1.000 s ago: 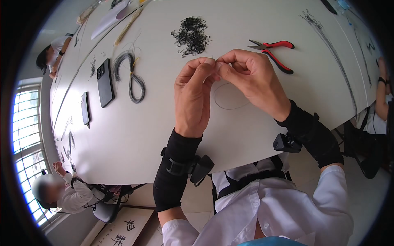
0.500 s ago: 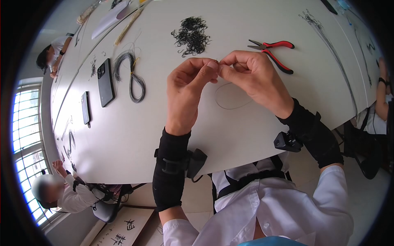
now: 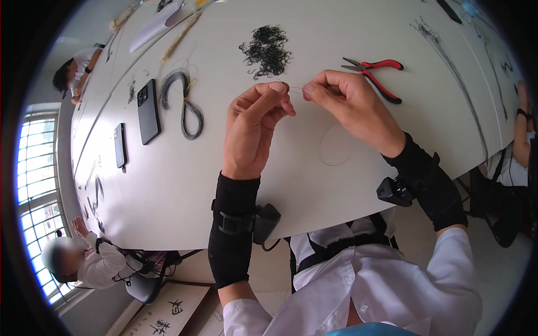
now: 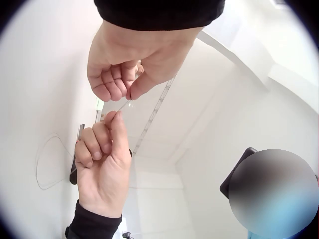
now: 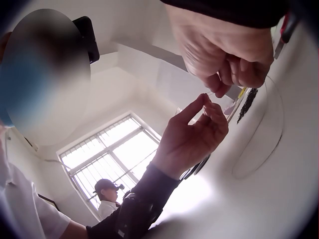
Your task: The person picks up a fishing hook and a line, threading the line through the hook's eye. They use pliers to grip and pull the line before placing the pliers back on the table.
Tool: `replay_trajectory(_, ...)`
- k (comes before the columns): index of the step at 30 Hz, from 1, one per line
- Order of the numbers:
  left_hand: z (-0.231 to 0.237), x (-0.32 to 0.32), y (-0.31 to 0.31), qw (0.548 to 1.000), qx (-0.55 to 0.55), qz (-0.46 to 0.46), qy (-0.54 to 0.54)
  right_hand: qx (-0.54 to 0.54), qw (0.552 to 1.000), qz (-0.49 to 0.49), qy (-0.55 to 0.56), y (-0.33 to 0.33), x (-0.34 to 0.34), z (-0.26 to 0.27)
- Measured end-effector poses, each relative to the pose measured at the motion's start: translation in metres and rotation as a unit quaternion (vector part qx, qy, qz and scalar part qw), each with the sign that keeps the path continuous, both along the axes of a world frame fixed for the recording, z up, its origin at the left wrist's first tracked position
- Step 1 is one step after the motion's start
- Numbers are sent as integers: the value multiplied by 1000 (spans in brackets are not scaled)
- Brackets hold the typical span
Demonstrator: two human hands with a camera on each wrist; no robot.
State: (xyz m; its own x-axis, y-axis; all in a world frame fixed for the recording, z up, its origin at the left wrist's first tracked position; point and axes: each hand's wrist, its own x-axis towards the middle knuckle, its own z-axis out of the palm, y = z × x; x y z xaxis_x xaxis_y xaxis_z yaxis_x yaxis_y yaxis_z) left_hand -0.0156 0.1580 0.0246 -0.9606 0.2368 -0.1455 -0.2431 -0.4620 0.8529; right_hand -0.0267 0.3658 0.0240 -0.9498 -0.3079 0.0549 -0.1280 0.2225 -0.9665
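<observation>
A thin, pale line [image 3: 297, 88] stretches between the fingertips of both hands above the table. My left hand [image 3: 246, 129] pinches one end between thumb and forefinger, its other fingers loosely bent. A tiny dark thing shows at those fingertips, too small to make out. My right hand [image 3: 358, 106] pinches the line a short way to the right, thumb against forefinger. From the right hand the slack drops in a wide loop, also visible in the right wrist view. Beyond the hands lies a heap of small black hooks [image 3: 266, 50].
Red-handled pliers [image 3: 372, 64] lie just past my right hand. To the left are a tied coil of grey line [image 3: 193, 120], a black phone [image 3: 148, 112] and a smaller phone [image 3: 120, 145]. A bundle of hooked lines [image 3: 462, 84] runs along the right. Other people sit around the table [image 3: 168, 207].
The hands have drawn apart from nearly touching fingertips, the left moving leftward, so a short stretch of line now shows between them. The slack loop has shifted right.
</observation>
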Motion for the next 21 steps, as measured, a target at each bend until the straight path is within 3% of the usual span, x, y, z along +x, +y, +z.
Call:
replay_trajectory(2,0,0,-1,1000,-12,4,10,53,998,6,-16,3,3,11)
replay_trajectory(5,0,0,-1,998,-49,17,41,191,969,-20,154,13,11,19)
replay_trajectory(8,1,2,-1,995,-79,26,52,321,899,-103,279,43,2,17)
replay_trajectory(11,2,3,0,995,-74,32,57,460,823,-103,317,78,-7,6)
replay_trajectory(14,3,4,1,996,-70,38,50,444,859,-87,239,87,-6,6)
replay_trajectory(20,1,3,3,995,-76,39,50,450,847,-75,272,81,-10,3)
replay_trajectory(21,1,3,3,995,-76,40,51,423,866,-59,261,76,-7,10)
